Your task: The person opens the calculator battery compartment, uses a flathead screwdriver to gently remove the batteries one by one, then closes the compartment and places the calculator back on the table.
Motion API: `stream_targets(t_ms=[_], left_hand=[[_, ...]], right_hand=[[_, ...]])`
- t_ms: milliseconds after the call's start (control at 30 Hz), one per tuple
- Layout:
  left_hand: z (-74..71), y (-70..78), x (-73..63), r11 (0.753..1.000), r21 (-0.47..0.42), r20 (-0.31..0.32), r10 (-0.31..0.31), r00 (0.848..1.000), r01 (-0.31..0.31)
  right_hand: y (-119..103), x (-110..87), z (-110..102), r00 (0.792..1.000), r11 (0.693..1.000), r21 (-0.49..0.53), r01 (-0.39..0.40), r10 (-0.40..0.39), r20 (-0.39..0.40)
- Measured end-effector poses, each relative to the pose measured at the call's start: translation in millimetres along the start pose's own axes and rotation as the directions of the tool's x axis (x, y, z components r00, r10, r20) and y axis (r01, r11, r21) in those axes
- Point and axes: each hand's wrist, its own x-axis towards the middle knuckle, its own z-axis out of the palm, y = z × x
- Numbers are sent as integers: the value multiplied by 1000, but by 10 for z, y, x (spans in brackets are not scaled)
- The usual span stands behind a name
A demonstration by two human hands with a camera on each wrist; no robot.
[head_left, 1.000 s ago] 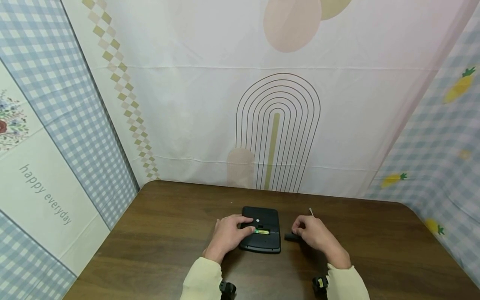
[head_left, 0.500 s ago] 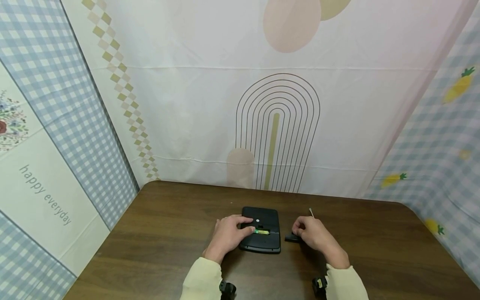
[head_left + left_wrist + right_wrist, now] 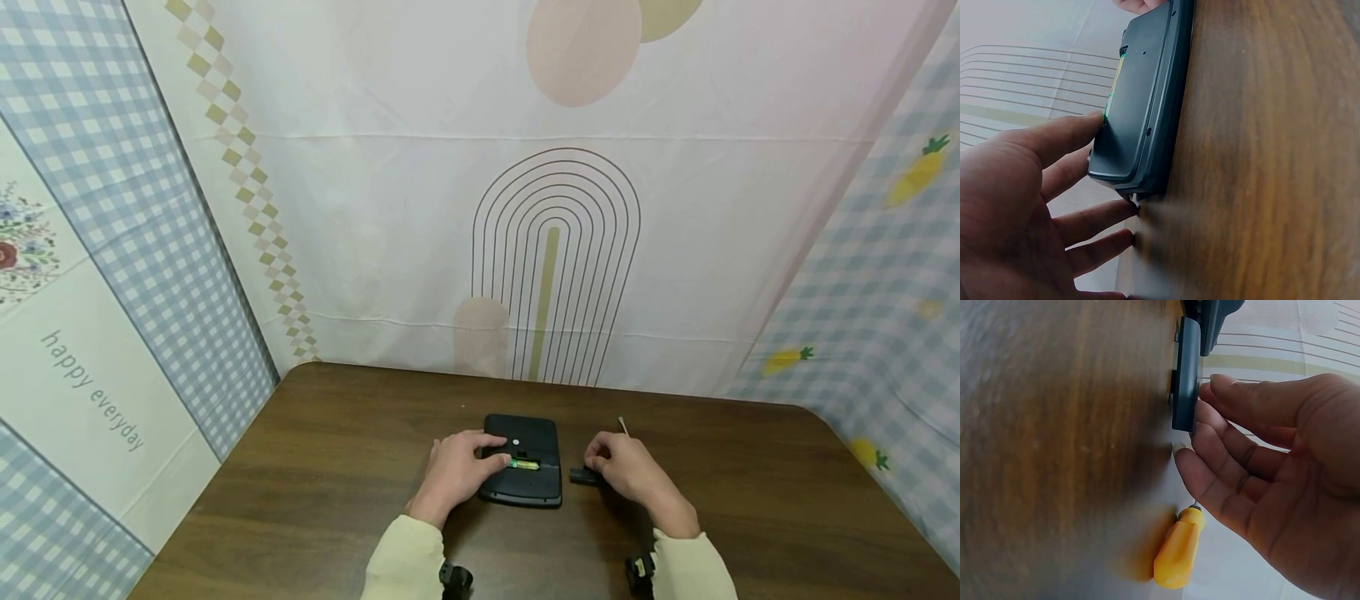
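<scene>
A flat black calculator-like device point(image 3: 536, 483) lies back up on the table, its battery slot uncovered. In the slot sits a green-and-yellow battery point(image 3: 525, 464). My left hand point(image 3: 457, 471) rests at the device's left side, thumb on the battery's end, index finger on the casing; the other fingers reach down beside it in the left wrist view. Right of the device lies a small black battery cover point(image 3: 582, 476). My right hand point(image 3: 630, 467) holds the cover's right end with curled fingers. Those fingers hide part of the cover in the head view.
A screwdriver with a yellow handle point(image 3: 1179, 550) lies beside my right hand; only its metal shaft point(image 3: 622, 425) shows in the head view. The brown wooden table point(image 3: 337, 450) ends at a printed white cloth point(image 3: 375, 208) behind.
The battery cover has tipped slightly under my right fingers and levelled again. My left hand, the device and the battery stay put.
</scene>
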Motion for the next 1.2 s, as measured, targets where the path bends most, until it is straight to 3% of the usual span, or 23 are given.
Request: stream_targets(t_ms=[967,1200], left_hand=[[10,-31,7,1000,-6,3,16,1000,-16],[2,-32,5,1000,-12,3,14,1000,-14]], right_hand=[[9,-2,-200,1000,1000,-22,16,-16,-9],[20,-42,-318,998,999,-49,3,-6,-61]])
